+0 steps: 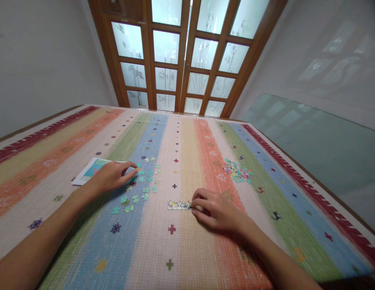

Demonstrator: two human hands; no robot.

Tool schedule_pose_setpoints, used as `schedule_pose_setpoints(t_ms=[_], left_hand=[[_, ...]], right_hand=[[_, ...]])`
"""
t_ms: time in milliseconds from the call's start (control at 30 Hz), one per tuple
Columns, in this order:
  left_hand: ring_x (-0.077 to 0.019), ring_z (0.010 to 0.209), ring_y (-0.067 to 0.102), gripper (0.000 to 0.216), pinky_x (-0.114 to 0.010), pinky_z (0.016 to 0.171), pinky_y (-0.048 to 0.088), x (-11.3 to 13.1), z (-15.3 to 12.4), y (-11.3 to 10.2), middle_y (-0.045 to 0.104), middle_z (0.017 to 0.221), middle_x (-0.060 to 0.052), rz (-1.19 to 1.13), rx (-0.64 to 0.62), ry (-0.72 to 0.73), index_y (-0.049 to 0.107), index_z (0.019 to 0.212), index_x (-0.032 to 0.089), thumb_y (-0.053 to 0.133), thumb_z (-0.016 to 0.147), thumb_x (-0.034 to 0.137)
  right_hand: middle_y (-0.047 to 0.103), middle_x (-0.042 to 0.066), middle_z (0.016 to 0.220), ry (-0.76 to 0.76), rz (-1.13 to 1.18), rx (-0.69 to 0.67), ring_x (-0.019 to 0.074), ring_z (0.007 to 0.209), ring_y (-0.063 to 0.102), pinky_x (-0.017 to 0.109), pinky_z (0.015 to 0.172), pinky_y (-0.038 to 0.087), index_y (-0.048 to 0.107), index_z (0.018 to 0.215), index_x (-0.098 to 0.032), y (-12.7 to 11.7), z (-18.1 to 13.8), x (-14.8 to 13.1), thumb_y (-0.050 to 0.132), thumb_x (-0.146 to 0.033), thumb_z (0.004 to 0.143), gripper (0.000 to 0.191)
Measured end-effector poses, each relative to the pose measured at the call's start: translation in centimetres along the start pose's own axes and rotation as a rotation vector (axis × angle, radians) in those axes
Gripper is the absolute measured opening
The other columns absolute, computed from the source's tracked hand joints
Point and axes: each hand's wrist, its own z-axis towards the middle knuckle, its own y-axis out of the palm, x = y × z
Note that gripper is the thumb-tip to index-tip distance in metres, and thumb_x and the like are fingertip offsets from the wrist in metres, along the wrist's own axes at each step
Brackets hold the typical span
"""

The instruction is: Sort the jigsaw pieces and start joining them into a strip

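My left hand (116, 175) hovers over the left group of loose turquoise jigsaw pieces (141, 178), its index finger and thumb a little apart beside the nearest piece. Low in the middle lies a short joined strip of jigsaw pieces (178, 205) with a white, multicoloured pattern and a straight lower edge. At the strip's right end, my right hand (213, 207) has its fingers curled and pinched on a jigsaw piece, mostly hidden by the fingertips. Partly behind my left hand is a white-edged picture sheet (92, 171) with a turquoise print.
A denser heap of mixed jigsaw pieces (238, 171) lies right of centre. The striped tablecloth (163, 249) covers the table. A pale glass panel (314, 141) stands along the right side, and wooden glazed doors (181, 64) are beyond the far edge.
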Motion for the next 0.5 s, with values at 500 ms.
schedule_pose_setpoints(t_ms=[500], left_hand=[[-0.0174,0.051,0.052,0.031,-0.030,0.056,0.037,-0.52,-0.42,-0.59,0.059,0.056,-0.002,-0.085,-0.166,0.057,0.079,0.087,0.019,0.050,0.080,0.028]], right_hand=[[0.068,0.009,0.100,-0.020,-0.013,0.018,0.0185,0.085,0.063,0.033,0.077,0.050,0.071,0.097,-0.019,0.12,0.03,0.25,0.051,-0.020,0.103,0.021]])
